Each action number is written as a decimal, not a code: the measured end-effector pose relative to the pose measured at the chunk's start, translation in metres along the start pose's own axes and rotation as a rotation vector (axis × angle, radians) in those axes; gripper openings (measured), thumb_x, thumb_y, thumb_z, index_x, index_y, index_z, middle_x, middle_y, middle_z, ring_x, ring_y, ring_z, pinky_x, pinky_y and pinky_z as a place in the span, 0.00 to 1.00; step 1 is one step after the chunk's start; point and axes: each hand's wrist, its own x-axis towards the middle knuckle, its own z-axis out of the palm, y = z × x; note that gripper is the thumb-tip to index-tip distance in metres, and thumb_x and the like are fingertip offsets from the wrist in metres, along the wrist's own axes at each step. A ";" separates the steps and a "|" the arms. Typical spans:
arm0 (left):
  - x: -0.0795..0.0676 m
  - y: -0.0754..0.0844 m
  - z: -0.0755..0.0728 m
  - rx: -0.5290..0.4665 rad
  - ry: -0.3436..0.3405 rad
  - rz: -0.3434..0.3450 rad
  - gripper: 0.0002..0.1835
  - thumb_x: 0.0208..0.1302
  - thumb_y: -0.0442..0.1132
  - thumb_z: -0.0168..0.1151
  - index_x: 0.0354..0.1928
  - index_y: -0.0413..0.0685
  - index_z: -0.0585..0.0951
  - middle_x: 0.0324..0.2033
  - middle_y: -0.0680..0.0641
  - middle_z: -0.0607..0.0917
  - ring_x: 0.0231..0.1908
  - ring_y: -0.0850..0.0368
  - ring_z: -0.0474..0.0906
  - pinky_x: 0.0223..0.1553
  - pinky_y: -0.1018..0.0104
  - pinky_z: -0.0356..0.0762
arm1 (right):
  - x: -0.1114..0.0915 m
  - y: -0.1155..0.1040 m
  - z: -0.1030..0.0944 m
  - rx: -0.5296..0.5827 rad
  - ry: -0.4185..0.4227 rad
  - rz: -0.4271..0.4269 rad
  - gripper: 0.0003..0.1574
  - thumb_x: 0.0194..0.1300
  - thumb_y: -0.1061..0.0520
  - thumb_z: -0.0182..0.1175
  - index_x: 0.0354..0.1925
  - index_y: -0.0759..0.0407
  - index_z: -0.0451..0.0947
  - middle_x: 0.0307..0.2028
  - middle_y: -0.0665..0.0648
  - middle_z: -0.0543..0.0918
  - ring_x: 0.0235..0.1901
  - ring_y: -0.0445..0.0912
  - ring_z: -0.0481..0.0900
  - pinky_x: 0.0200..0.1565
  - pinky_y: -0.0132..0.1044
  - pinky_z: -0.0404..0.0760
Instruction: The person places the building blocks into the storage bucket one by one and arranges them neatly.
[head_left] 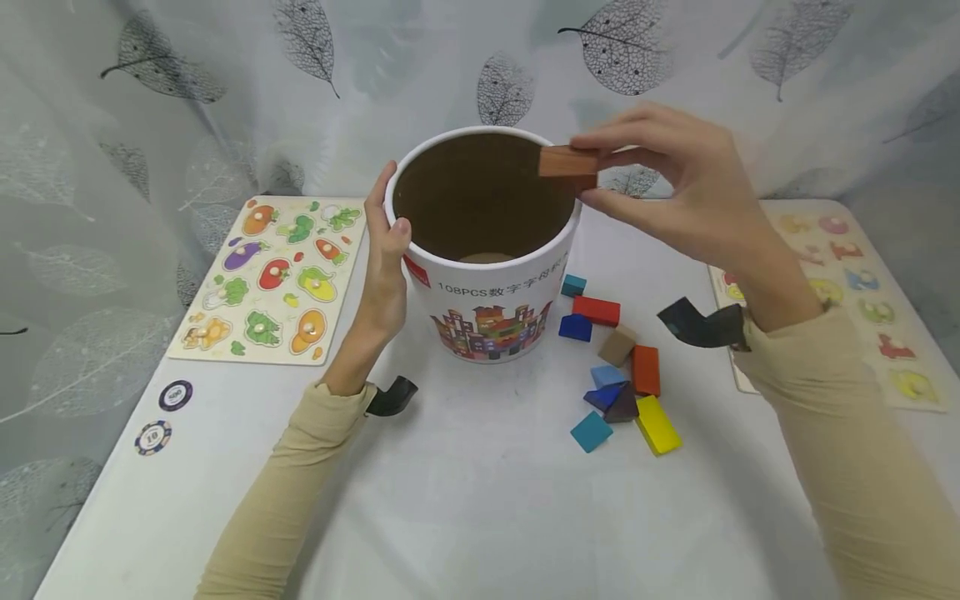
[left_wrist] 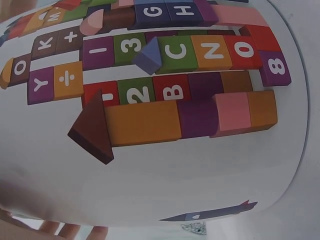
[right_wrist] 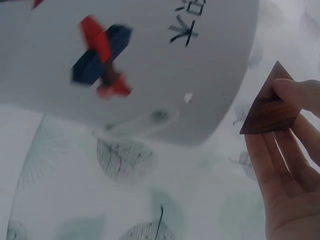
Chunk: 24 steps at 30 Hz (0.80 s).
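Note:
A large white bucket (head_left: 491, 283) with printed toy blocks on its side stands upright on the table. At its left side my left hand (head_left: 386, 267) holds it, with the thumb at the rim; in the left wrist view only some fingers (left_wrist: 67, 231) show beyond the bucket's wall. My right hand (head_left: 667, 167) pinches a reddish-brown triangular wooden block (head_left: 566, 162) over the bucket's right rim. The right wrist view shows the block's triangular face (right_wrist: 272, 107) between thumb and fingers. The visible part of the bucket's floor is bare; the rest is in shadow.
Several loose coloured blocks lie right of the bucket, among them a yellow block (head_left: 658, 425) and a red block (head_left: 596, 311). A vegetable puzzle board (head_left: 341, 321) lies left, another puzzle board (head_left: 862, 333) right, partly behind my right arm. Two poker chips (head_left: 153, 437) lie at left.

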 end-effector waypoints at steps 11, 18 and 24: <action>0.000 0.003 0.001 0.014 0.003 -0.001 0.49 0.56 0.71 0.47 0.76 0.57 0.50 0.71 0.51 0.60 0.68 0.54 0.59 0.69 0.47 0.57 | 0.028 -0.007 0.021 0.098 -0.052 -0.030 0.28 0.51 0.72 0.70 0.52 0.67 0.81 0.47 0.59 0.82 0.47 0.40 0.81 0.54 0.28 0.78; -0.002 0.002 0.000 0.039 0.014 -0.006 0.43 0.59 0.64 0.44 0.76 0.60 0.51 0.71 0.52 0.60 0.68 0.57 0.60 0.69 0.50 0.56 | 0.023 0.001 0.030 0.108 -0.075 0.003 0.27 0.51 0.71 0.70 0.52 0.66 0.81 0.47 0.57 0.82 0.47 0.41 0.80 0.55 0.29 0.78; -0.002 0.002 -0.001 0.037 0.008 -0.003 0.42 0.59 0.62 0.44 0.76 0.61 0.51 0.71 0.52 0.60 0.69 0.55 0.59 0.70 0.47 0.55 | 0.018 0.003 0.027 0.131 -0.068 -0.001 0.26 0.52 0.72 0.69 0.51 0.66 0.81 0.48 0.55 0.83 0.47 0.42 0.82 0.55 0.29 0.78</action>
